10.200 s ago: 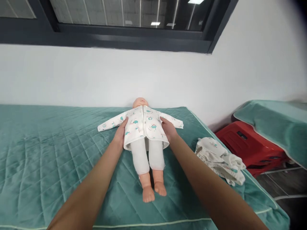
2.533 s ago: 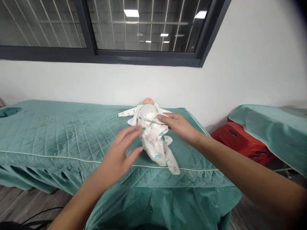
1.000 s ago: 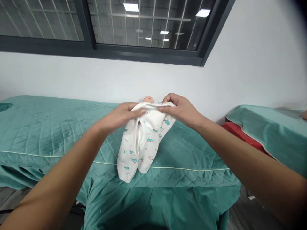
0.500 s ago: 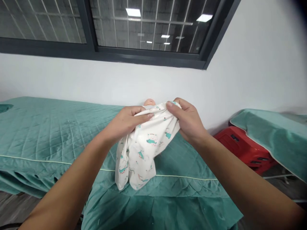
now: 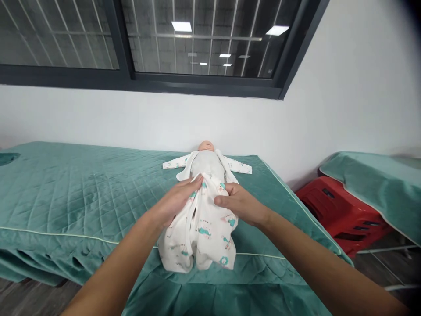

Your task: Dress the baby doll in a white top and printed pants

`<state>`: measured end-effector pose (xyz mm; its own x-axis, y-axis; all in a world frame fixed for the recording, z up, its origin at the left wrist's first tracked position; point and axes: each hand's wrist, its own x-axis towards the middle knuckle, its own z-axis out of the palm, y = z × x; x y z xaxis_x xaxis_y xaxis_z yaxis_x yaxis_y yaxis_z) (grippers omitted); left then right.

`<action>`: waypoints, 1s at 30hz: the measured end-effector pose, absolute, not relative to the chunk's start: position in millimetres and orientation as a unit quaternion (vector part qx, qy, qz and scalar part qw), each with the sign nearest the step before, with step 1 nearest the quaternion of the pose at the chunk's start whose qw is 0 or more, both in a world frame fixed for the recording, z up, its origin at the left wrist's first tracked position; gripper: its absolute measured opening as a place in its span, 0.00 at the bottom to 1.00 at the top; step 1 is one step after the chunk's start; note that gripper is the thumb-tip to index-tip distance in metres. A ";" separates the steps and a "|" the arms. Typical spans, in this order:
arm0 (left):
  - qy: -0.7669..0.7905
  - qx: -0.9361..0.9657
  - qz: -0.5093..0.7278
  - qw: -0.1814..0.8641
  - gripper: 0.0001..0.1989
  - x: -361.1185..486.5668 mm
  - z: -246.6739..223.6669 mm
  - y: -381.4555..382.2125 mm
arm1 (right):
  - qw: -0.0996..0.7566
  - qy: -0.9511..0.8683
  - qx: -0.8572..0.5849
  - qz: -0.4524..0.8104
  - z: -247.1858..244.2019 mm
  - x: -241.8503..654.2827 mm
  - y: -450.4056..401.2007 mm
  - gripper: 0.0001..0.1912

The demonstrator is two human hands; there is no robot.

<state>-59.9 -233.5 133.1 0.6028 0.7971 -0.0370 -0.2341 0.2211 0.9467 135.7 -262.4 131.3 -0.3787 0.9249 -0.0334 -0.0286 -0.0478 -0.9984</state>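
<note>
A doll (image 5: 206, 160) lies on its back on the green bed, its head toward the wall and its arms spread in patterned white sleeves. Over its lower body, the white patterned garment (image 5: 210, 228) hangs with two legs toward the bed's front edge. My left hand (image 5: 179, 197) pinches the garment's upper edge on the left, thumb on top. On the right side my right hand (image 5: 241, 202) grips the same cloth between thumb and fingers. The front flaps of the white top lie apart on both sides of the doll's grey-white torso.
A quilted green cover (image 5: 82, 188) spreads over the bed. Behind it are a white wall (image 5: 148, 116) and a dark-framed window (image 5: 204, 85). Red plastic stools (image 5: 342, 210) stand at the right, beside another green-covered surface (image 5: 378, 180).
Both hands have lowered the garment toward me, over the doll's lower body. The doll's torso and sleeves, hidden before, now show. The garment's two legs hang more evenly.
</note>
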 end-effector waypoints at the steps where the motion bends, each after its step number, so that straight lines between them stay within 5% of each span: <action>1: 0.278 0.534 0.315 0.734 0.27 -60.3 129.5 -236.5 | 0.424 -0.544 -0.397 0.605 131.9 134.7 -262.9 0.22; 6: 0.209 0.685 0.141 0.684 0.29 -59.3 120.9 -249.0 | 0.552 -0.441 -0.388 0.592 143.4 136.2 -263.8 0.21; 9: 0.225 0.629 0.222 0.710 0.21 -59.3 116.1 -247.0 | 0.552 -0.453 -0.379 0.589 142.4 148.9 -266.3 0.20; 13: 0.252 0.538 0.365 0.717 0.21 -59.6 113.5 -237.7 | 0.418 -0.573 -0.385 0.591 133.1 160.5 -273.4 0.20; 17: 0.251 0.542 0.379 0.708 0.20 -54.6 114.2 -235.0 | 0.288 -0.648 -0.404 0.578 129.2 153.1 -278.9 0.18; 23: 0.241 0.610 0.213 0.724 0.20 -55.6 113.4 -245.1 | 0.500 -0.486 -0.423 0.578 127.7 140.6 -277.3 0.22; 26: 0.197 0.653 0.133 0.719 0.22 -59.7 113.5 -246.6 | 0.518 -0.424 -0.394 0.629 121.3 137.5 -279.3 0.24; 30: 0.225 0.585 0.269 0.731 0.17 -61.5 108.0 -241.3 | 0.490 -0.432 -0.367 0.662 109.0 138.7 -286.1 0.25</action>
